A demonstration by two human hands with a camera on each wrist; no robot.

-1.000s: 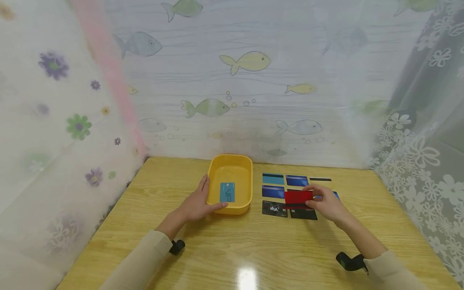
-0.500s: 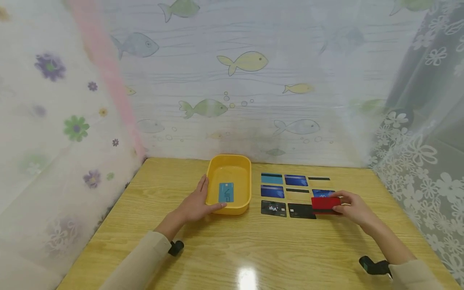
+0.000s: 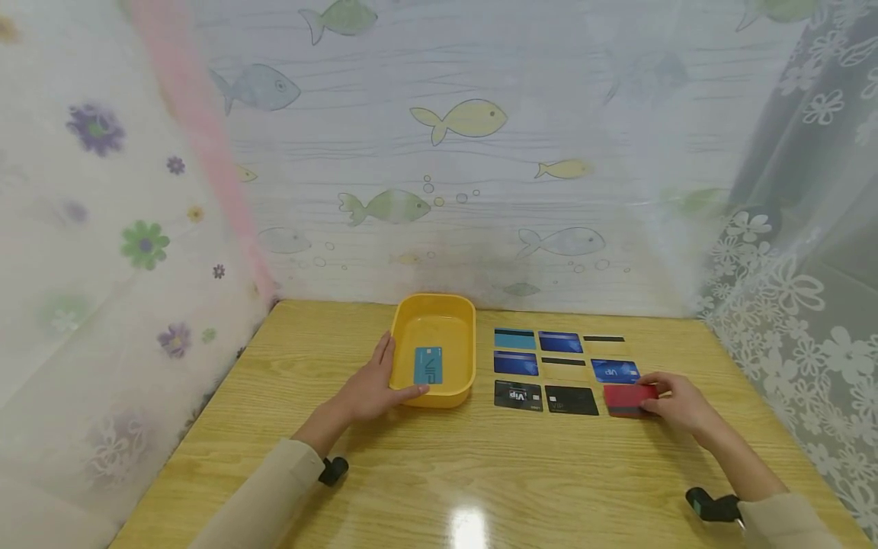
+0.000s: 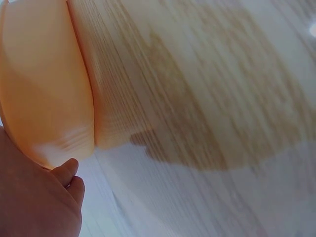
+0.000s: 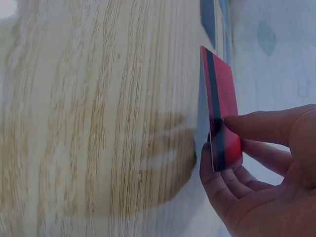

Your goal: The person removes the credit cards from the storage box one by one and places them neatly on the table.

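My right hand [image 3: 679, 406] pinches a red card [image 3: 629, 399] low over the wooden table [image 3: 425, 465], at the right end of the card rows, while my left hand [image 3: 373, 385] steadies the yellow tray [image 3: 434, 396], fingers wrapped round its near rim

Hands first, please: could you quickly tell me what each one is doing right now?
Left hand: fingers curled round the yellow tray, gripping its near left corner.
Right hand: pinching the red card low over the table.
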